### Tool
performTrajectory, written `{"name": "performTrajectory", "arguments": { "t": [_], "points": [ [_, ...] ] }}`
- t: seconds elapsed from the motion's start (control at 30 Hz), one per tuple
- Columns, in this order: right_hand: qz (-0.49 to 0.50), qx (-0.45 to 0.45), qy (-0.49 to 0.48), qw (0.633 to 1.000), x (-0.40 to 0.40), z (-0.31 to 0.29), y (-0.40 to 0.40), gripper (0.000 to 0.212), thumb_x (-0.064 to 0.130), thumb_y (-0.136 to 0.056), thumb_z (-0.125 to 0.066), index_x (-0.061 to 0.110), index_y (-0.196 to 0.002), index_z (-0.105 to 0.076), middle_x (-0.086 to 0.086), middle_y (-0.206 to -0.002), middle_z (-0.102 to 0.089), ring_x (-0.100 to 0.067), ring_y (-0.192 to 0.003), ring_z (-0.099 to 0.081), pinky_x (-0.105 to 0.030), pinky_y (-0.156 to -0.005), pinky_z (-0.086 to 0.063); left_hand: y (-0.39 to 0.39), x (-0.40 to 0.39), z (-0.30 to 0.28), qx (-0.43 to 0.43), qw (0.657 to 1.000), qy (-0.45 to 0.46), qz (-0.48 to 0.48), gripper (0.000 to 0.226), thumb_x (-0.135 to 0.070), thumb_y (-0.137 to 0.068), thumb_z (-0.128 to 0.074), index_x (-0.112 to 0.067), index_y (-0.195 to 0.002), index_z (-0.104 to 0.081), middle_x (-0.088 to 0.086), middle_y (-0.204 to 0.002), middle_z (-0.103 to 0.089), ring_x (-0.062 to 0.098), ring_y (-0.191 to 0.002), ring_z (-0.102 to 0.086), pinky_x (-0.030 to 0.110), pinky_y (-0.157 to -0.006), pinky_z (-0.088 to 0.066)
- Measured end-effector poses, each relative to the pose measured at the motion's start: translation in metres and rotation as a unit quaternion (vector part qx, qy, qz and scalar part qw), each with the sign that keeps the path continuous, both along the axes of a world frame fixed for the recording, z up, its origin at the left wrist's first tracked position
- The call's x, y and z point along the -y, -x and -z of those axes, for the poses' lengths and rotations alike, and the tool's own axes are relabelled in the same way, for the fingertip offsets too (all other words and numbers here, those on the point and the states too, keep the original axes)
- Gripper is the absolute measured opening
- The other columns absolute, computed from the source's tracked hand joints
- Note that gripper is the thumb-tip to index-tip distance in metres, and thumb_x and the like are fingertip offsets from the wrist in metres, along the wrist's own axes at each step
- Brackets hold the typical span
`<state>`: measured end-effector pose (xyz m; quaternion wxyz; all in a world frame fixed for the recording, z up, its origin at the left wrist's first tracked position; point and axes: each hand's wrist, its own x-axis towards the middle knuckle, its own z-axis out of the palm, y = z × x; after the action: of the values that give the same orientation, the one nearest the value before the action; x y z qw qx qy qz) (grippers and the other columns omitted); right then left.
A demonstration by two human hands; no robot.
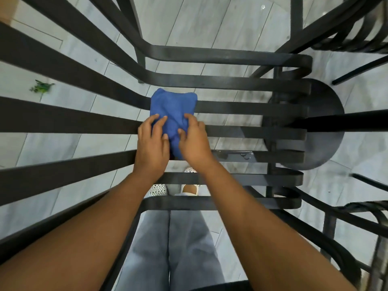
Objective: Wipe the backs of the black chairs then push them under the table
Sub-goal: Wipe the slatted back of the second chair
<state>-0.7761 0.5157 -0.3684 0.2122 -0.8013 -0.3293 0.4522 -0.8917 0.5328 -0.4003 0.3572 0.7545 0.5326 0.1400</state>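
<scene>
Nearest the lens: two bare forearms reaching forward and down, over grey trousers [180, 244] and polka-dot shoes [157, 190] on a pale tiled floor [210, 22].

Ahead of the arms, a black chair [241, 107] seen from straight above: flat dark slats [247, 132] running across the seat and bending up into long bars that fan out toward the left edge of the view. Floor visible through the gaps between the slats.

On the slats, near the bend, a crumpled blue cloth [173, 106], lying across two or three of them.

Left hand [152, 143] on the near left part of the cloth, fingers [160, 123] spread and slightly bent, tips pressing down into the fabric; no closed grip visible. Right hand [194, 141] just beside it on the near right part, fingers curled, bunching a fold of the cloth between thumb and fingertips. Both hands close together, almost touching over the cloth.

To the right, beyond the slat ends, a round black base [327, 127] flat on the floor with a dark post rising from it; whether it belongs to the table cannot be told. Curved black metal of more chairs [357, 38] at the upper right and lower right corners.

Far left on the floor, a small green scrap [41, 87], well apart from the chair.
</scene>
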Motion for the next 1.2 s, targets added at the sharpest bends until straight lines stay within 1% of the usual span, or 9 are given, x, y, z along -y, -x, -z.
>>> {"name": "performTrajectory", "arguments": {
  "t": [0.17, 0.23, 0.3, 0.4, 0.5, 0.67, 0.9, 1.07, 1.2],
  "points": [
    [-0.064, -0.063, 0.068, 0.994, 0.028, -0.009, -0.013, 0.045, 0.014, -0.093, -0.054, 0.008, -0.136, -0.039, -0.014, -0.132, -0.047, -0.027, -0.118, -0.049, -0.018, -0.083, -0.034, 0.003, 0.006, -0.006, 0.045, 0.998, 0.012, -0.044, 0.043, -0.017, -0.088, -0.037, -0.001, -0.124, -0.052, 0.017, -0.128, -0.045, 0.02, -0.119, -0.036, 0.011, -0.102, -0.023],
    [-0.15, 0.01, 0.111, 0.982, 0.045, -0.01, -0.007, 0.054, 0.022, -0.089, -0.061, 0.011, -0.136, -0.036, -0.015, -0.129, -0.044, -0.031, -0.116, -0.047, -0.024, -0.085, -0.037, 0.005, 0.01, -0.004, 0.025, 0.999, 0.012, -0.025, 0.04, -0.009, -0.087, -0.043, -0.002, -0.125, -0.053, 0.016, -0.129, -0.045, 0.023, -0.121, -0.038, 0.015, -0.103, -0.025],
    [-0.215, 0.179, 0.09, 0.956, 0.052, -0.003, -0.001, 0.064, 0.032, -0.086, -0.063, 0.014, -0.14, -0.034, -0.017, -0.134, -0.037, -0.034, -0.124, -0.039, -0.037, -0.098, -0.039, 0.005, 0.011, -0.002, 0.015, 1.0, 0.015, -0.008, 0.04, -0.004, -0.086, -0.046, -0.002, -0.125, -0.053, 0.015, -0.131, -0.046, 0.025, -0.123, -0.039, 0.018, -0.104, -0.026],
    [-0.227, 0.269, -0.081, 0.932, 0.038, 0.022, 0.013, 0.058, 0.034, -0.093, -0.047, 0.013, -0.145, -0.031, -0.022, -0.15, -0.026, -0.04, -0.139, -0.021, -0.049, -0.113, -0.019, 0.002, 0.007, 0.0, 0.02, 1.0, -0.002, 0.007, 0.042, -0.013, -0.088, -0.039, 0.001, -0.125, -0.052, 0.017, -0.13, -0.048, 0.025, -0.122, -0.039, 0.017, -0.104, -0.025],
    [-0.292, 0.291, -0.063, 0.909, 0.026, 0.051, 0.032, 0.06, 0.035, -0.098, -0.037, 0.02, -0.149, -0.008, -0.009, -0.158, -0.006, -0.037, -0.144, 0.004, -0.05, -0.116, 0.003, 0.0, 0.003, 0.002, 0.021, 1.0, -0.009, -0.01, 0.042, -0.014, -0.09, -0.037, 0.0, -0.128, -0.05, 0.014, -0.131, -0.047, 0.02, -0.123, -0.037, 0.011, -0.104, -0.022],
    [-0.278, 0.354, -0.124, 0.884, 0.039, 0.072, 0.027, 0.051, 0.034, -0.093, -0.048, 0.02, -0.142, -0.04, -0.005, -0.153, -0.029, -0.037, -0.142, -0.015, -0.053, -0.115, -0.005, -0.001, 0.009, 0.014, 0.008, 0.999, -0.028, 0.034, 0.041, -0.015, -0.091, -0.039, 0.0, -0.127, -0.05, 0.018, -0.128, -0.047, 0.023, -0.12, -0.037, 0.025, -0.105, -0.03],
    [-0.264, 0.412, -0.061, 0.87, 0.085, 0.064, -0.046, 0.06, 0.052, -0.092, -0.033, 0.028, -0.146, -0.028, -0.008, -0.155, -0.022, -0.035, -0.143, -0.012, -0.056, -0.114, -0.007, -0.007, 0.027, 0.037, -0.104, 0.97, -0.123, 0.185, 0.044, -0.036, -0.091, -0.041, -0.008, -0.124, -0.052, 0.019, -0.114, -0.052, 0.028, -0.109, -0.038, 0.049, -0.097, -0.036],
    [-0.21, 0.429, -0.003, 0.878, 0.11, 0.058, -0.088, 0.062, 0.045, -0.091, -0.03, 0.027, -0.149, -0.016, -0.008, -0.157, -0.013, -0.034, -0.144, -0.004, -0.052, -0.115, -0.001, -0.008, 0.026, 0.045, -0.115, 0.949, -0.158, 0.248, 0.049, -0.047, -0.088, -0.038, -0.011, -0.111, -0.06, 0.014, -0.101, -0.057, 0.029, -0.094, -0.049, 0.043, -0.083, -0.044],
    [-0.227, 0.411, -0.03, 0.882, 0.104, 0.055, -0.062, 0.063, 0.037, -0.086, -0.031, 0.023, -0.148, -0.025, -0.009, -0.156, -0.02, -0.038, -0.143, -0.011, -0.056, -0.115, -0.006, -0.009, 0.018, 0.048, -0.12, 0.934, -0.149, 0.303, 0.049, -0.051, -0.091, -0.035, -0.01, -0.089, -0.062, 0.009, -0.079, -0.061, 0.028, -0.073, -0.057, 0.037, -0.066, -0.045]
  ]
}}
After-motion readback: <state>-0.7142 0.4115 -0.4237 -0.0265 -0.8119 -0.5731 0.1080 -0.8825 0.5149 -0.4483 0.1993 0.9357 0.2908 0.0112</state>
